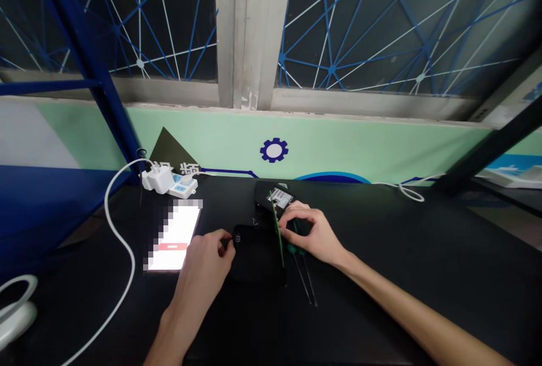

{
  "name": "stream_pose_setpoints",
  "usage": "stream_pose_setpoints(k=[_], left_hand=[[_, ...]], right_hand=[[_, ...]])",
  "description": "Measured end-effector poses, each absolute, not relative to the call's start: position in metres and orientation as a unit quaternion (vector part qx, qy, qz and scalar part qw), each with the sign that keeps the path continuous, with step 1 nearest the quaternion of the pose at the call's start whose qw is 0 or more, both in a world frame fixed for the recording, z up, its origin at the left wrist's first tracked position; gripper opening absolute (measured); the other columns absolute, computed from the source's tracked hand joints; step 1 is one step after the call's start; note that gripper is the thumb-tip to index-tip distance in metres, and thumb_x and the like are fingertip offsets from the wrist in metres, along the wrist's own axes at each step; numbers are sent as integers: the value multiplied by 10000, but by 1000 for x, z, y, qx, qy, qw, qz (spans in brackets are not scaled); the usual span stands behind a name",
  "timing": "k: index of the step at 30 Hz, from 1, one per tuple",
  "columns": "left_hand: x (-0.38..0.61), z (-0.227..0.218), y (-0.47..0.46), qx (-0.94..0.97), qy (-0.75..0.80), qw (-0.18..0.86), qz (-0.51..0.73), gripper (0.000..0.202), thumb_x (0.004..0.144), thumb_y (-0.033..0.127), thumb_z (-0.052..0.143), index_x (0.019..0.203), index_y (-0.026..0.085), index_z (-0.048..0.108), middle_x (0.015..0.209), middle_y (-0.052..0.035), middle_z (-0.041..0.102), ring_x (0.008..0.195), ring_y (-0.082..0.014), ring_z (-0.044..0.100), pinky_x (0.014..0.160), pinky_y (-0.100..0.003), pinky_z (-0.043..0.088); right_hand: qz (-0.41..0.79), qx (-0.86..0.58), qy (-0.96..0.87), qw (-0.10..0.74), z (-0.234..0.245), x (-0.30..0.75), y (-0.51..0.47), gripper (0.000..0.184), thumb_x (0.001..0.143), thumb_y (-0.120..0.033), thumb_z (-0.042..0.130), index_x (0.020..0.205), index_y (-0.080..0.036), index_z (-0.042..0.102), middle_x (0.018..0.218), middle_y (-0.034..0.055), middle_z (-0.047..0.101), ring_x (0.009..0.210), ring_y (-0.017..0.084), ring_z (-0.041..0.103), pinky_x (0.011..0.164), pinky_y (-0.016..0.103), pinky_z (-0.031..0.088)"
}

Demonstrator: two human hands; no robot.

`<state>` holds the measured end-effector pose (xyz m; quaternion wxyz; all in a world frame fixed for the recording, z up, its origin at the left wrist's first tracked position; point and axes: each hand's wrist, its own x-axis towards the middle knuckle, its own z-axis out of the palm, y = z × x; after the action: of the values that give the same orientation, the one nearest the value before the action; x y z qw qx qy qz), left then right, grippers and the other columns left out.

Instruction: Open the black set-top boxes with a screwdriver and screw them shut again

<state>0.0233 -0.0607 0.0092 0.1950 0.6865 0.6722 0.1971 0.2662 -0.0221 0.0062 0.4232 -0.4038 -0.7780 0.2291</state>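
Pinched between the fingers of my right hand [311, 233] is a green circuit board [278, 233], standing on edge over the right side of a black plastic case [257, 261]. My left hand [212, 256] has its thumb and forefinger closed at the upper left corner of that case. Two screwdrivers [302, 275] with green handles lie under and beside my right hand, shafts toward me. Behind the board sits a black part with a white label [281, 197], partly covered by my right fingers. Tiny screws [254, 222] lie just above the case.
A lit phone [180, 236] lies left of my left hand. Behind it are a power strip [184, 186] and a white charger [157, 179], whose white cable [127, 236] curves along the left side. Another white cable [410, 192] lies at the back right, by the wall.
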Motion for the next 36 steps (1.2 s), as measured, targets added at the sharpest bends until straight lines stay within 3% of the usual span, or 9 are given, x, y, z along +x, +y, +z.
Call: stream_pose_setpoints(k=[6, 15, 36], left_hand=[[23, 9, -59, 668, 681, 225, 200, 168, 917, 216, 581, 964, 193, 740, 641, 10, 675, 558, -149, 621, 555, -246, 405], [20, 6, -59, 676, 676, 221, 195, 148, 921, 210, 593, 978, 215, 729, 601, 26, 653, 541, -146, 596, 541, -244, 369], [21, 5, -60, 683, 660, 236, 205, 187, 929, 238, 517, 968, 219, 700, 552, 48, 607, 508, -150, 586, 519, -252, 342]], right_hand=[[180, -386, -825, 373, 2, 264, -25, 70, 780, -195, 742, 738, -231, 698, 759, -2, 711, 805, 205, 625, 903, 414, 402], [146, -385, -854, 318, 3, 259, -27, 116, 749, -151, 755, 761, -239, 680, 742, -19, 691, 817, 204, 613, 910, 426, 381], [127, -403, -852, 308, 1, 256, -32, 99, 721, -162, 751, 753, -225, 681, 709, -11, 666, 786, 208, 578, 878, 433, 372]])
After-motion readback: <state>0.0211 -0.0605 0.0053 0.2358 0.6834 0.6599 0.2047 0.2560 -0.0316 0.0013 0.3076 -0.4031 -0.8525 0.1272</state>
